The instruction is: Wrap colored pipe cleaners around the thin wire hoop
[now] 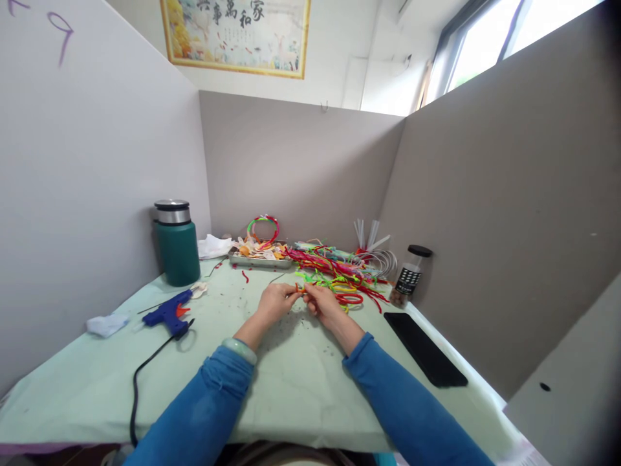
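Observation:
My left hand (275, 303) and my right hand (324, 305) meet over the middle of the table, fingertips closed in a pinch. Between them is a short orange-red pipe cleaner (299, 290), mostly hidden by the fingers. Just beyond my right hand, a heap of red, pink and green pipe cleaners (323, 261) spreads over the cloth. Red loops (353, 299) and yellow-green strands lie beside that hand. Farther back, a metal tray (259, 263) holds small orange and white pieces, with a ring wrapped in red and green (277, 230) standing on them.
At left are a green bottle (178, 254), a blue glue gun (169, 314) with a black cord, and a crumpled white tissue (107, 325). On the right lie a black phone-like slab (425, 349) and a tilted black-lidded jar (410, 278). Grey partitions (301, 162) enclose the table.

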The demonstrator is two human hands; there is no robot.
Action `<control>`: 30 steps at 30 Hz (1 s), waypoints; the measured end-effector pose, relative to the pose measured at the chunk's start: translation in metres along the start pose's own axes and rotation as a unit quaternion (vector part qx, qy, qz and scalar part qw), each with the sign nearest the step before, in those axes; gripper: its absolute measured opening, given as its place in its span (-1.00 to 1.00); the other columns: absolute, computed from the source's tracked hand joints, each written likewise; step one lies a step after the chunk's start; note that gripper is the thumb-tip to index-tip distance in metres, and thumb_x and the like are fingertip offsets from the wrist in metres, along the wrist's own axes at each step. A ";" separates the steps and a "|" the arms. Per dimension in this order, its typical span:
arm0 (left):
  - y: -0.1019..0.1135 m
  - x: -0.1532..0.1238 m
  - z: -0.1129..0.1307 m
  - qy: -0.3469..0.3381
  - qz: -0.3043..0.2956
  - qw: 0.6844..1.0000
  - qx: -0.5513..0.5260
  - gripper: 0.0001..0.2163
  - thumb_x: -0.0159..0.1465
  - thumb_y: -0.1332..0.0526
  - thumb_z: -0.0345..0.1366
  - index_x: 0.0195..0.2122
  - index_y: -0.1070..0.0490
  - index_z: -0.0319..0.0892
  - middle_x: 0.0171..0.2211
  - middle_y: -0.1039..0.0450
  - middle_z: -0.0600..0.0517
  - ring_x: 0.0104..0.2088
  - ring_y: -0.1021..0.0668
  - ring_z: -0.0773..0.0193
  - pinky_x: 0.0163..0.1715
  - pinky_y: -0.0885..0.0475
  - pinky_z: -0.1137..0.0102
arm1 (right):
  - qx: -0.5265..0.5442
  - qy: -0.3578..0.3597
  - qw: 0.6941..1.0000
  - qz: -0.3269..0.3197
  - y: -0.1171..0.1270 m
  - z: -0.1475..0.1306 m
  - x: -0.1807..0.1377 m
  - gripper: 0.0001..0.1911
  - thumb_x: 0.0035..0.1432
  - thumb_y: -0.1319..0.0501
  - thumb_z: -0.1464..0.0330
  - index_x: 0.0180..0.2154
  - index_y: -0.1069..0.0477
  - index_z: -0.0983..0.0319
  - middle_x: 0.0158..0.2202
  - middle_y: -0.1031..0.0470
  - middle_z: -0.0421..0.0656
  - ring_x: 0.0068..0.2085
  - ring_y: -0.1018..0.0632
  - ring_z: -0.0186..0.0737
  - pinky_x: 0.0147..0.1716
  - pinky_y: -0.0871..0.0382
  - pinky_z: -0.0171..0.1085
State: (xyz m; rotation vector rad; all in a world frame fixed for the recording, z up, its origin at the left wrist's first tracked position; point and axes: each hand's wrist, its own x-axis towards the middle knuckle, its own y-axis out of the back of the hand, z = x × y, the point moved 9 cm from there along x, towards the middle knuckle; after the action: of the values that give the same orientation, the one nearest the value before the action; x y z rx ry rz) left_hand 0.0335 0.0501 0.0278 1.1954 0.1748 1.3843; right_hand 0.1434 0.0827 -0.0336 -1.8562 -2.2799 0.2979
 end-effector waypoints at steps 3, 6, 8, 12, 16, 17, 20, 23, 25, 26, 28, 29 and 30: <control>-0.005 0.000 -0.001 0.012 -0.027 0.999 -0.040 -0.66 0.20 -0.01 -0.16 -0.58 -0.44 -0.20 -0.66 -0.32 0.10 -0.59 -0.30 0.40 -0.54 -0.11 0.48 | 0.029 -0.014 0.999 -0.007 -0.001 0.000 -0.001 -0.71 -0.11 -0.30 0.21 -0.50 -0.29 0.27 -0.65 -0.37 -0.28 -0.76 -0.24 -0.53 -0.81 -0.01 -0.48; -0.010 0.000 -0.008 0.049 -0.048 0.994 -0.083 -0.61 0.21 0.03 -0.13 -0.60 -0.43 -0.22 -0.68 -0.33 0.10 -0.60 -0.32 0.39 -0.53 -0.14 0.48 | 0.018 0.010 1.000 -0.009 -0.002 -0.005 -0.001 -0.72 -0.11 -0.29 0.22 -0.51 -0.28 0.26 -0.64 -0.39 -0.28 -0.75 -0.25 -0.52 -0.80 -0.04 -0.47; -0.011 0.000 -0.013 0.076 -0.059 0.990 -0.102 -0.60 0.20 0.03 -0.12 -0.63 -0.41 -0.23 -0.66 -0.35 0.09 -0.59 -0.34 0.39 -0.52 -0.16 0.48 | -0.011 0.049 0.999 -0.013 -0.004 -0.011 -0.002 -0.71 -0.10 -0.29 0.21 -0.51 -0.26 0.26 -0.62 -0.42 -0.27 -0.74 -0.27 -0.51 -0.79 -0.05 -0.46; -0.014 0.000 -0.019 0.114 -0.073 0.984 -0.120 -0.59 0.17 0.00 -0.10 -0.66 -0.39 -0.25 -0.65 -0.38 0.06 -0.58 -0.37 0.37 -0.50 -0.19 0.47 | -0.032 0.091 0.995 -0.015 -0.007 -0.016 -0.003 -0.71 -0.07 -0.27 0.19 -0.50 -0.27 0.26 -0.59 -0.45 -0.26 -0.74 -0.27 -0.51 -0.79 -0.05 -0.45; -0.005 0.003 -0.016 0.090 -0.006 0.983 -0.157 -0.73 0.15 -0.08 -0.15 -0.44 -0.43 -0.25 -0.56 -0.43 0.07 -0.54 -0.40 0.37 -0.50 -0.23 0.49 | 0.041 0.039 0.998 -0.006 -0.005 -0.009 -0.002 -0.74 -0.10 -0.30 0.24 -0.50 -0.30 0.28 -0.63 -0.40 -0.29 -0.74 -0.26 -0.52 -0.78 -0.04 -0.46; -0.001 0.003 -0.014 0.077 0.017 0.984 -0.163 -0.77 0.14 -0.10 -0.18 -0.39 -0.42 -0.25 -0.53 -0.45 0.07 -0.52 -0.41 0.38 -0.49 -0.24 0.50 | 0.062 0.024 0.998 -0.003 -0.004 -0.008 -0.001 -0.75 -0.11 -0.31 0.26 -0.50 -0.31 0.28 -0.64 -0.40 -0.29 -0.74 -0.26 -0.52 -0.78 -0.04 -0.47; 0.009 0.003 -0.006 0.029 0.067 0.987 -0.142 -0.85 0.14 -0.14 -0.27 -0.35 -0.41 -0.23 -0.45 -0.45 0.07 -0.51 -0.40 0.42 -0.47 -0.27 0.51 | 0.122 -0.017 0.992 0.005 -0.001 -0.003 0.000 -0.80 -0.10 -0.31 0.33 -0.49 -0.33 0.29 -0.65 -0.40 -0.28 -0.74 -0.25 -0.54 -0.78 -0.03 -0.49; 0.016 0.001 0.006 -0.043 0.091 0.989 -0.108 -0.89 0.15 -0.14 -0.38 -0.34 -0.44 -0.21 -0.39 -0.45 0.04 -0.43 -0.43 0.40 -0.41 -0.30 0.51 | 0.169 -0.041 0.985 -0.003 -0.001 0.002 0.002 -0.83 -0.07 -0.30 0.36 -0.49 -0.34 0.30 -0.64 -0.41 -0.27 -0.74 -0.24 -0.56 -0.79 -0.03 -0.51; 0.018 -0.001 0.014 -0.087 0.102 0.987 -0.090 -0.85 0.15 -0.14 -0.42 -0.28 -0.47 -0.17 -0.32 -0.45 0.02 -0.35 -0.45 0.38 -0.36 -0.32 0.50 | 0.191 -0.048 0.980 -0.017 -0.003 0.004 0.004 -0.84 -0.07 -0.30 0.37 -0.48 -0.34 0.30 -0.63 -0.41 -0.27 -0.74 -0.25 -0.57 -0.79 -0.03 -0.52; 0.019 -0.002 0.016 -0.101 0.105 0.986 -0.081 -0.83 0.16 -0.15 -0.42 -0.26 -0.48 -0.16 -0.30 -0.45 0.01 -0.33 -0.45 0.37 -0.34 -0.33 0.49 | 0.197 -0.050 0.979 -0.023 -0.004 0.005 0.005 -0.84 -0.07 -0.30 0.37 -0.48 -0.35 0.31 -0.63 -0.41 -0.27 -0.74 -0.25 -0.57 -0.79 -0.02 -0.53; 0.018 -0.003 0.017 -0.112 0.109 0.985 -0.069 -0.81 0.17 -0.16 -0.42 -0.23 -0.50 -0.14 -0.30 -0.45 0.00 -0.33 -0.45 0.36 -0.33 -0.34 0.48 | 0.201 -0.052 0.978 -0.029 -0.005 0.005 0.005 -0.84 -0.07 -0.30 0.37 -0.48 -0.36 0.31 -0.64 -0.40 -0.28 -0.74 -0.25 -0.58 -0.79 -0.03 -0.53; 0.018 -0.003 0.017 -0.113 0.111 0.985 -0.064 -0.81 0.17 -0.16 -0.42 -0.23 -0.50 -0.14 -0.31 -0.45 0.00 -0.33 -0.45 0.36 -0.34 -0.34 0.48 | 0.199 -0.051 0.978 -0.030 -0.005 0.005 0.005 -0.84 -0.06 -0.30 0.37 -0.48 -0.36 0.31 -0.64 -0.40 -0.29 -0.74 -0.25 -0.58 -0.79 -0.03 -0.53; 0.018 -0.003 0.016 -0.113 0.114 0.985 -0.062 -0.82 0.17 -0.17 -0.41 -0.23 -0.51 -0.14 -0.34 -0.45 0.00 -0.34 -0.45 0.36 -0.34 -0.34 0.47 | 0.195 -0.048 0.979 -0.030 -0.006 0.005 0.005 -0.85 -0.06 -0.30 0.37 -0.48 -0.37 0.31 -0.64 -0.40 -0.29 -0.74 -0.25 -0.57 -0.79 -0.04 -0.53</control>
State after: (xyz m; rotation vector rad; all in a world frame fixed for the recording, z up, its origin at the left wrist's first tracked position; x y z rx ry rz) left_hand 0.0325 0.0347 0.0466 1.2865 -0.2109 1.4204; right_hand 0.1359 0.0862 -0.0366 -1.6009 -2.1365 0.7795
